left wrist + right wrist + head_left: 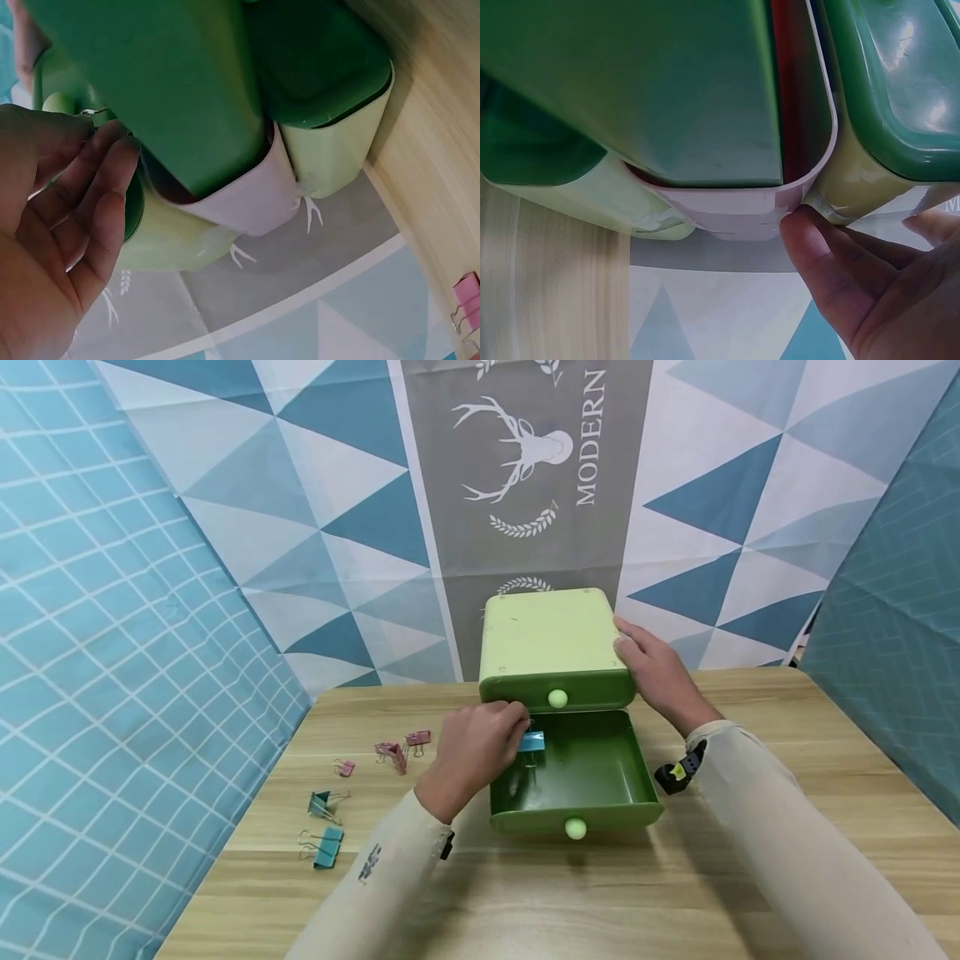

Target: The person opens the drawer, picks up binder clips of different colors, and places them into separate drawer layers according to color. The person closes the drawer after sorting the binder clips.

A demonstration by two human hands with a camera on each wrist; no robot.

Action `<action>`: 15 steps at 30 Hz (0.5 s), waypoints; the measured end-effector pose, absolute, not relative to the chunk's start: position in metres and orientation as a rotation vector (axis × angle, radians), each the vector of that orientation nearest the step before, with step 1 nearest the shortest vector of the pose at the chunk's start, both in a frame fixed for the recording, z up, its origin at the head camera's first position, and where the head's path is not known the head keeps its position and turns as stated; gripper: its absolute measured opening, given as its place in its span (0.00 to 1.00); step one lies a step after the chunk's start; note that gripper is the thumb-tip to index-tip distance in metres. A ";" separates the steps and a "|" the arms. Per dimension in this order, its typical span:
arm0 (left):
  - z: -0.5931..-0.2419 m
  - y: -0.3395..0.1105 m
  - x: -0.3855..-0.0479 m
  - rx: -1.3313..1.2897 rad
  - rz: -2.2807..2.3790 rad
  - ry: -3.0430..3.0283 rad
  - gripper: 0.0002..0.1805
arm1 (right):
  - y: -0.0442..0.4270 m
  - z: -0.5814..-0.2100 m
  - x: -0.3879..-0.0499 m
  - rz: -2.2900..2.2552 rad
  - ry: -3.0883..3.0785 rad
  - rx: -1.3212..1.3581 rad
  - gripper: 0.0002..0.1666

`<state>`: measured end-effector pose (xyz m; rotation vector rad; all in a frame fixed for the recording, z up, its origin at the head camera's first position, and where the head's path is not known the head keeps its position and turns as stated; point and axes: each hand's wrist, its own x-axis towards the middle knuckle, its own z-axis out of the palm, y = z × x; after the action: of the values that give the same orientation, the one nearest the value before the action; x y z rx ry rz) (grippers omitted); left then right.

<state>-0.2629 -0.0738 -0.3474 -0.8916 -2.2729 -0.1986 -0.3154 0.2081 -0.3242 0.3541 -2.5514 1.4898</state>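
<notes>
A small drawer cabinet (551,631) stands on the table, its closed top drawer (510,691) showing a round pale knob. Below it a green drawer (645,817) is pulled out; in the left wrist view its housing (255,199) looks pale pink. Over this drawer's left side my left hand (480,743) pinches a blue binder clip (532,742) by its wire handle. The clip's wire shows at the fingertips in the left wrist view. My right hand (660,672) touches the cabinet's upper right side, thumb (806,232) against the wall between two tiers.
On the table left of the cabinet lie several binder clips: a small pink clip (344,767), larger pink clips (417,738), and teal clips (327,847). A patterned cloth (360,527) hangs behind the table. Blue tiled cloth (112,693) hangs on the left.
</notes>
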 end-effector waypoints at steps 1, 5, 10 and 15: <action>-0.348 -0.073 -0.263 -0.895 -0.192 -2.280 0.06 | 0.208 -0.324 -0.315 1.493 -2.551 0.354 0.38; -0.350 -0.070 -0.264 -0.903 -0.173 -2.306 0.07 | 0.208 -0.325 -0.315 1.494 -2.553 0.355 0.38; -0.353 -0.069 -0.265 -0.908 -0.150 -2.317 0.09 | 0.208 -0.325 -0.316 1.495 -2.545 0.363 0.38; -0.356 -0.069 -0.264 -0.926 -0.156 -2.314 0.08 | 0.208 -0.326 -0.317 1.499 -2.536 0.367 0.38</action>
<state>-0.2644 -0.0693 -0.3559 -0.9260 -2.3145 -0.1555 -0.3170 0.2083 -0.3261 0.3668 -2.5356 1.4993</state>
